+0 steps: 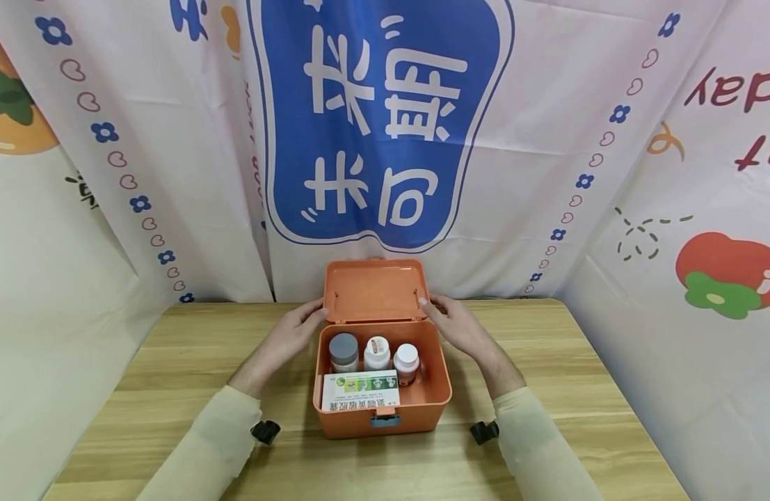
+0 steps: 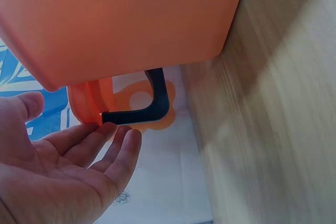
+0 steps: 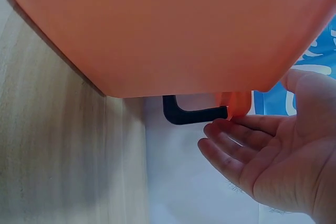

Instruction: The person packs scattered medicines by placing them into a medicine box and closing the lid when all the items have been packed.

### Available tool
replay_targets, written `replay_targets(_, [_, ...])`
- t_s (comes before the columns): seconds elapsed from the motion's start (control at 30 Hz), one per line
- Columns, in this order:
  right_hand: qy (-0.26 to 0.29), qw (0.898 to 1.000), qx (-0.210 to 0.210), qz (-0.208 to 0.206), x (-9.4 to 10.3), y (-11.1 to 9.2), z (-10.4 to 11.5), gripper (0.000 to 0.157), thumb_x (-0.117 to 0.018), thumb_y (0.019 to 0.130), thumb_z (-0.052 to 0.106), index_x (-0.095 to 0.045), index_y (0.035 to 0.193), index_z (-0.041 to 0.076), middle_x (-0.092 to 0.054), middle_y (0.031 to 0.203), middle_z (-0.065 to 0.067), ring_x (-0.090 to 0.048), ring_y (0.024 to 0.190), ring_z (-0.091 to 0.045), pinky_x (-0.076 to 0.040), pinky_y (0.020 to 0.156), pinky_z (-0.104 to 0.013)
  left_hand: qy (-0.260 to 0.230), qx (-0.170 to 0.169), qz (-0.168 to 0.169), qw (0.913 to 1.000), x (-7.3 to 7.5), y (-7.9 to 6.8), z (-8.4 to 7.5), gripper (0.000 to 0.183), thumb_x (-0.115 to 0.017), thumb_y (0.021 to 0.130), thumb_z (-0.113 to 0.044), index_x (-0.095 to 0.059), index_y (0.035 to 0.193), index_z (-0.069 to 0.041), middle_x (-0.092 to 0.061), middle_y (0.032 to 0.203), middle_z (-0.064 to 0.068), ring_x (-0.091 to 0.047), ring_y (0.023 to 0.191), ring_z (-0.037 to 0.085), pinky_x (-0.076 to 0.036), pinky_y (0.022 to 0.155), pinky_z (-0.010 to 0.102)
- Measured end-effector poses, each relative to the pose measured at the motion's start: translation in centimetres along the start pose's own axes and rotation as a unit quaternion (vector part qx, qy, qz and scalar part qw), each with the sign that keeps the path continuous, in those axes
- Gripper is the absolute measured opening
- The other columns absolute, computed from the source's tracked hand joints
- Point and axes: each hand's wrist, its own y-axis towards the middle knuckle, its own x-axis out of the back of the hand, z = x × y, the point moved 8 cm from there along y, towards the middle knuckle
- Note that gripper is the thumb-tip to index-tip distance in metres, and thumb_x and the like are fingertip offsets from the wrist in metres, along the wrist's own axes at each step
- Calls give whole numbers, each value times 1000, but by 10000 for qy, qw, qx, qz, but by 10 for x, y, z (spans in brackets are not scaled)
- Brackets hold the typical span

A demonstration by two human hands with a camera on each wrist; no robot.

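Observation:
An orange storage box [image 1: 416, 416] stands on the table with its hinged lid [image 1: 375, 292] raised at the back. My left hand [image 1: 297, 328] is at the lid's left edge; in the left wrist view its fingers [image 2: 79, 142] extend behind the lid, beside the dark handle [image 2: 139, 115]. My right hand [image 1: 458, 327] is at the right edge, its thumb overlapping the rim in the head view. Inside are a grey-capped bottle [image 1: 343, 351], two white bottles [image 1: 376, 353] [image 1: 406, 358] and a white-and-green medicine carton [image 1: 359, 391].
The wood-grain table [image 1: 222, 334] extends to both sides of the box. A printed white cloth [image 1: 197, 174] hangs behind it, near the lid. A blue latch [image 1: 385, 420] is on the box's front.

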Motion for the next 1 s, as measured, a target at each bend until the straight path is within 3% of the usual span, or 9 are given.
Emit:
replay_targets(0.47, [-38,9999,92,-87,9,1,5,55,-51,110,48,-59,147,9,-65,147,-13,-63,137,-35,-49,118,-55,129,-42,-100,9999,8,-3,-11,64,-39,111,-56,-37,164,-20,-43,168,15,-42,154,42,-34,126,65])
replay_targets(0.77, [-43,9999,84,-106,17,-3,11,73,-47,106,64,-55,152,8,-62,152,-15,-60,141,-36,-47,120,-54,123,-47,-172,9998,15,-7,-18,64,-39,111,-57,-37,165,-21,-42,169,14,-40,156,41,-32,127,64])
replay_targets(1.0, [-46,9999,58,-106,21,-6,14,74,-46,106,65,-52,154,9,-60,153,-15,-58,142,-36,-46,120,-55,18,-175,-198,9997,18,-9,-23,62,-41,112,-53,-39,164,-20,-43,168,14,-39,156,40,-31,128,63])
